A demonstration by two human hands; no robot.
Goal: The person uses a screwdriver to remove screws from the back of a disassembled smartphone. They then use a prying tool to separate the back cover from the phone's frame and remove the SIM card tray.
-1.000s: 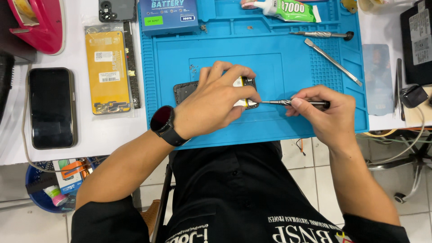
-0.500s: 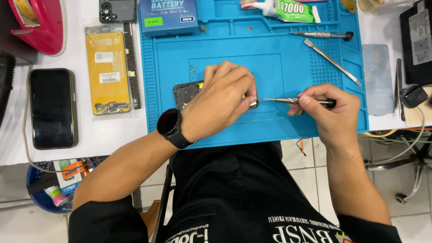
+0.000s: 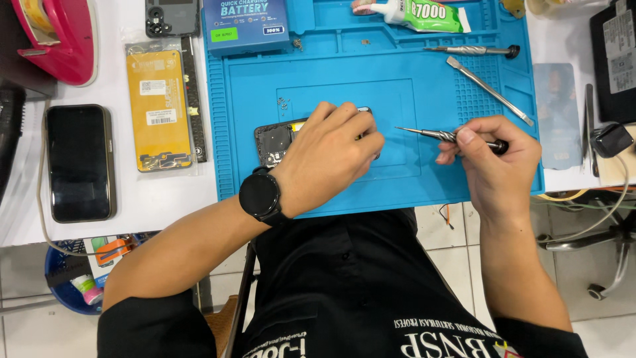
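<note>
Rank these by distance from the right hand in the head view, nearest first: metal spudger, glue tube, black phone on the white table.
1. Metal spudger: just above the right hand, on the blue mat.
2. Glue tube: mat's top edge.
3. Black phone: far left.

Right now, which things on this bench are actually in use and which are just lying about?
In use:
left hand on the opened phone
right hand holding the screwdriver
blue work mat

Lying about:
black phone
yellow packaged part
glue tube
second screwdriver
metal spudger
battery box
</note>
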